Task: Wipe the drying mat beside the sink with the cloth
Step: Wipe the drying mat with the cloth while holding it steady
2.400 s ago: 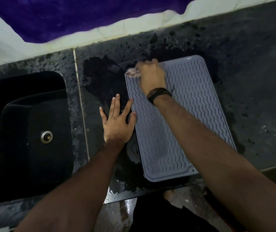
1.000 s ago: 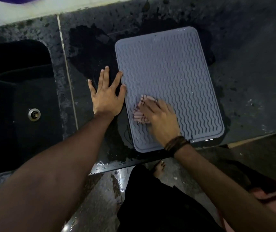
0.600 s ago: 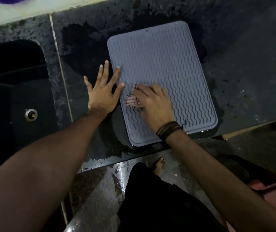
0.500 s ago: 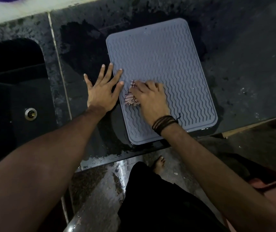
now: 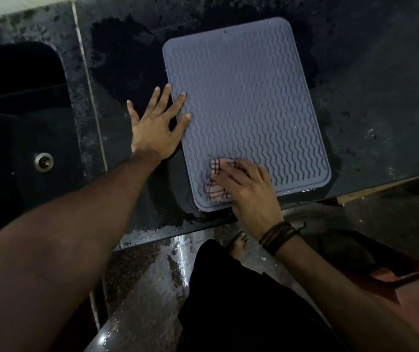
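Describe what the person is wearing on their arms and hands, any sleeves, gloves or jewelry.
Both forearms are bare, with no sleeves in view and no gloves. The left hand has nothing on it or on its wrist. The right hand carries dark corded wristbands, several thin strands stacked together with a loose end sticking out. No rings are visible.

Cloth (image 5: 218,182) on mat (image 5: 244,97), near edge.

The right hand (image 5: 250,189) has drawn the cloth (image 5: 217,184) from the middle of the mat (image 5: 249,102) down to its near left corner (almost at the rim). The left hand's fingertips (image 5: 183,95) now reach farther onto the mat's left edge.
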